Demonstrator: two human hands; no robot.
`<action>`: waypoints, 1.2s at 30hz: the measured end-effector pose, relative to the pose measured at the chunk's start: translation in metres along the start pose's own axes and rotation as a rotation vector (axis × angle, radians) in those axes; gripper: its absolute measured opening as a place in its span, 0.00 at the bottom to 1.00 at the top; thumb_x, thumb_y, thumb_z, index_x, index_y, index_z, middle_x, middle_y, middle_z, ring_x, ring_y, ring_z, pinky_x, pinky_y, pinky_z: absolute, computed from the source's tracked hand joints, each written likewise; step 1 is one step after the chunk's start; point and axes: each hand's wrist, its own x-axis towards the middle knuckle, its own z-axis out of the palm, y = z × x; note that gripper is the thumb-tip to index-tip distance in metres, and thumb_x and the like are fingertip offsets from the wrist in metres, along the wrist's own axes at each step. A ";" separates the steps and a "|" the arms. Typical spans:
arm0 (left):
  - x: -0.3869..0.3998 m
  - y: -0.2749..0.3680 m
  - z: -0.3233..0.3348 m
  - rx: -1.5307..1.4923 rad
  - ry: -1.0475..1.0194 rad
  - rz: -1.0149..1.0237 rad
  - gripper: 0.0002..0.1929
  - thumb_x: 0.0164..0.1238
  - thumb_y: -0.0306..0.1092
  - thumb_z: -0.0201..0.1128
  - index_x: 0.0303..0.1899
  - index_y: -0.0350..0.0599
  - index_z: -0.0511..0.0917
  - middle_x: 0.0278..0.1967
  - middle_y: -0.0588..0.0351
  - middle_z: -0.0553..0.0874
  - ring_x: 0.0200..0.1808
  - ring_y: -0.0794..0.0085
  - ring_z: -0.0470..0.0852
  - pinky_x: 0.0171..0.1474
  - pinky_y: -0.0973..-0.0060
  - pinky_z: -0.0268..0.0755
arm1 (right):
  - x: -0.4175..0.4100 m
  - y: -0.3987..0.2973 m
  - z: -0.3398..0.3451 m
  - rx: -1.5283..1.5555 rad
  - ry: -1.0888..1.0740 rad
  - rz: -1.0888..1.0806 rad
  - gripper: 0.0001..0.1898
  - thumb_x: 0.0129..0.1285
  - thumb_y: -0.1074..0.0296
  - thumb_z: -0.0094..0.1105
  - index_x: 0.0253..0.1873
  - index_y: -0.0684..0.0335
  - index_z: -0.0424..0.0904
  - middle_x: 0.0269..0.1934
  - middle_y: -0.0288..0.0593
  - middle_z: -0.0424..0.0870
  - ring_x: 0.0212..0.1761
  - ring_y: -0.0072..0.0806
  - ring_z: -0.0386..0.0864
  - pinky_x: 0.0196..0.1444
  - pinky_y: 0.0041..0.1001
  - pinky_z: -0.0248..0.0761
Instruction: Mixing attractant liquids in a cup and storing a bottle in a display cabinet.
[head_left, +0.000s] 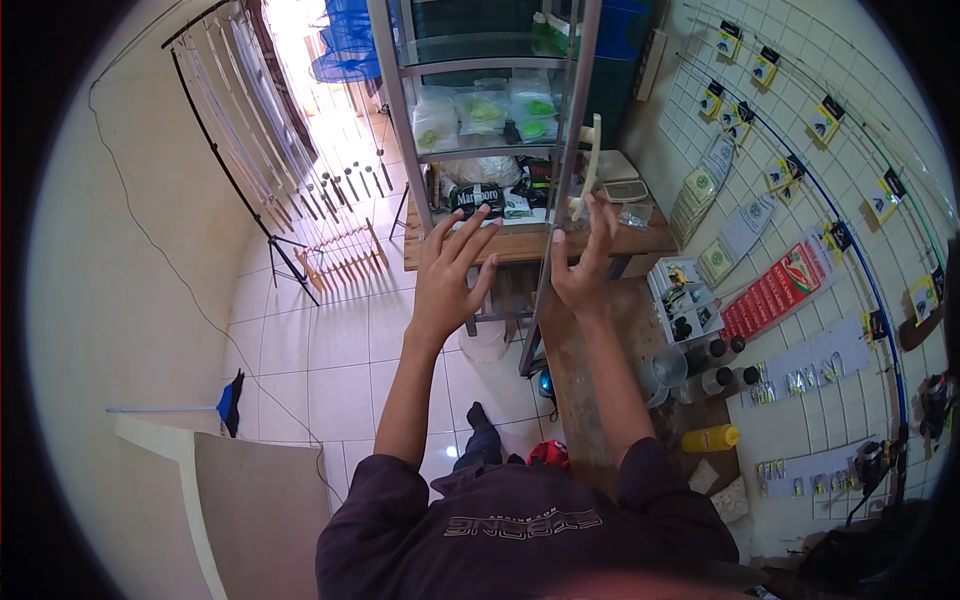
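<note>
Both my arms reach forward over the front of a glass-fronted display cabinet with a metal frame. My left hand, fingers spread and empty, is in front of the lower shelf, where a dark Marlboro pack lies beside clear plastic and other packets. Close to the cabinet's right frame post is my right hand, fingers apart, just below a curved cream handle; whether its fingertips touch the handle or the post I cannot tell. Bags with green contents fill the shelf above.
A wooden table bears the cabinet and a small scale. Bottles, a white compartment tray and a yellow squeeze bottle stand right. A wire grid holds fishing tackle. Rods hang from a black stand at left.
</note>
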 end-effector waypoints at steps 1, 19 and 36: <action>0.003 -0.002 0.001 -0.021 -0.010 -0.004 0.21 0.65 0.32 0.62 0.61 0.52 0.77 0.65 0.60 0.75 0.65 0.54 0.70 0.70 0.56 0.58 | -0.003 0.005 0.007 0.059 -0.053 0.020 0.28 0.63 0.73 0.57 0.68 0.65 0.63 0.68 0.55 0.62 0.71 0.49 0.60 0.70 0.45 0.55; 0.041 -0.143 0.010 0.049 0.065 0.009 0.22 0.68 0.30 0.57 0.64 0.48 0.74 0.60 0.53 0.80 0.68 0.49 0.68 0.63 0.57 0.66 | 0.048 0.017 0.157 0.159 -0.247 -0.155 0.19 0.64 0.69 0.55 0.60 0.59 0.79 0.71 0.47 0.65 0.75 0.52 0.54 0.73 0.46 0.52; 0.072 -0.214 0.034 0.167 -0.010 -0.028 0.29 0.63 0.31 0.60 0.68 0.58 0.69 0.71 0.60 0.67 0.70 0.49 0.62 0.67 0.57 0.62 | 0.051 0.061 0.228 -0.106 -0.392 -0.065 0.26 0.65 0.67 0.52 0.69 0.48 0.70 0.76 0.44 0.54 0.78 0.55 0.44 0.76 0.53 0.41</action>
